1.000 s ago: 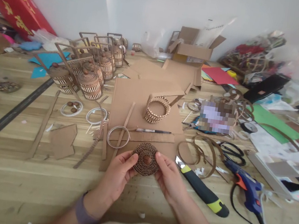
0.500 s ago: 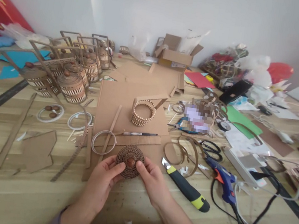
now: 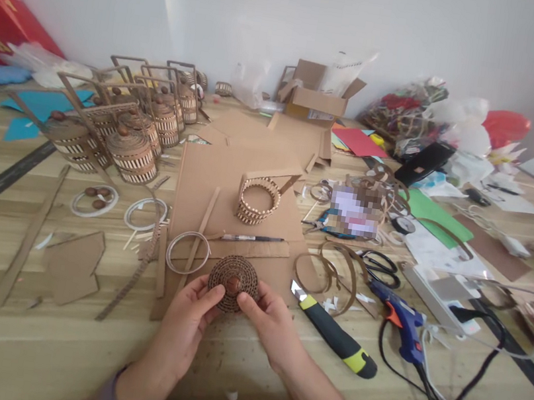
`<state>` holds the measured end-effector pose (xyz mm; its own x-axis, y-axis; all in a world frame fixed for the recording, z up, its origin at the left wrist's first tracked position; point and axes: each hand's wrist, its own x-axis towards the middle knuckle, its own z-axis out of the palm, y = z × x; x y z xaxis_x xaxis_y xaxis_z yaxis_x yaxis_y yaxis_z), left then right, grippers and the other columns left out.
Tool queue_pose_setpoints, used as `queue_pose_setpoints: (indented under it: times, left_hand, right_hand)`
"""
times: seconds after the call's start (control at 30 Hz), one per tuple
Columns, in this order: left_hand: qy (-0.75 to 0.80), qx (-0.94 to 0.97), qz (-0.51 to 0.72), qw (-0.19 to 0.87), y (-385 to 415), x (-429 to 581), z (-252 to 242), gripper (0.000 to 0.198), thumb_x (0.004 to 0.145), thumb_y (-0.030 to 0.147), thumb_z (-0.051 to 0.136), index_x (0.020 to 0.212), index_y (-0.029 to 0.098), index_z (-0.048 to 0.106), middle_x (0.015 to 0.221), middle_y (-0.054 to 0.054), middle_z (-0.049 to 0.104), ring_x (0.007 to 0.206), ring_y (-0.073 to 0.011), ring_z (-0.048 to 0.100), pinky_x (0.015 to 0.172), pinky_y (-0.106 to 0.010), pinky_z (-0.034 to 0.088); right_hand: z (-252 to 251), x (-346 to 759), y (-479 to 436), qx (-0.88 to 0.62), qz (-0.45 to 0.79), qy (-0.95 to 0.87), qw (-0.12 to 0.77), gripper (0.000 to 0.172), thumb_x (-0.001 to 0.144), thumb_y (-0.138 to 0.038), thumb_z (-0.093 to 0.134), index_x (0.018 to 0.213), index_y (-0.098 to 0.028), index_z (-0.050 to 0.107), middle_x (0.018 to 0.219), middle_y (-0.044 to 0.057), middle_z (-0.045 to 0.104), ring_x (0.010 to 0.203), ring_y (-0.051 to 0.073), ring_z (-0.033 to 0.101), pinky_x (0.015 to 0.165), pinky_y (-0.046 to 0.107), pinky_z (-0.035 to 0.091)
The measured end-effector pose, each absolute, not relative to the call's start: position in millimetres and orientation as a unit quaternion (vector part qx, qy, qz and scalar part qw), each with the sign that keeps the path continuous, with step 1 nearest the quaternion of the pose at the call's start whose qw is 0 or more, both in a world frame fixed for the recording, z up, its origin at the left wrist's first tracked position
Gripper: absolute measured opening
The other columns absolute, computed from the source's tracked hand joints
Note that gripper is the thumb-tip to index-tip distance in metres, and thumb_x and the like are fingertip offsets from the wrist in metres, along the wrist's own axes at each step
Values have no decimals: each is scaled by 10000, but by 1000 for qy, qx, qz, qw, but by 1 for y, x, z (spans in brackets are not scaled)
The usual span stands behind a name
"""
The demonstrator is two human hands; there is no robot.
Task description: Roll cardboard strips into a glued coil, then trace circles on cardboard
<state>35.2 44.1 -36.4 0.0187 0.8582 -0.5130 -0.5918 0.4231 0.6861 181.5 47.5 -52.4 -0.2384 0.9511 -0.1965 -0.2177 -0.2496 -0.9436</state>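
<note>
Between my hands is a round lid (image 3: 235,267) of coiled brown corrugated cardboard, with a brown bead (image 3: 233,283) at its centre. My left hand (image 3: 192,312) grips its left edge, thumb on top and fingers underneath. On the opposite side my right hand (image 3: 269,321) holds it the same way, its thumb close to the bead. Beyond the lid, a small striped basket (image 3: 240,207) with a square handle stands on a cardboard sheet (image 3: 201,167). A pen (image 3: 251,238) and a coiled white ring (image 3: 169,255) lie between them.
A utility knife (image 3: 332,330) with its blade out lies right of my hands. Farther right are a blue glue gun (image 3: 401,324), its cables and a power strip (image 3: 437,299). Several finished lidded baskets (image 3: 130,156) stand at the back left. Cardboard strips (image 3: 33,238) lie at left.
My right thumb has slid inward and down across the lid, nearer the bead. The lid has tilted slightly. The whole view has shifted a little.
</note>
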Motion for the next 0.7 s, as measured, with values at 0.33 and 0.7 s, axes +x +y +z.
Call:
queue_pose_setpoints:
  times: [0.33, 0.7]
  left_hand:
    - [453, 166, 515, 708, 44, 34, -37, 351, 564, 331, 927, 824, 174, 753, 854, -58, 785, 860, -226, 707, 825, -325, 529]
    - [442, 188, 503, 718, 39, 35, -34, 381, 606, 316, 916, 907, 158, 744, 917, -73, 778, 898, -231, 693, 868, -347, 511]
  right_hand:
    - [-48, 183, 48, -420, 672, -419, 443, 388, 777, -540, 779, 993, -220, 737, 990, 49, 763, 986, 258, 667, 943, 393, 488]
    - [-44, 187, 51, -450, 677, -387, 435, 422, 762, -605, 759, 760, -186, 706, 755, 16, 701, 754, 185, 590, 768, 312, 448]
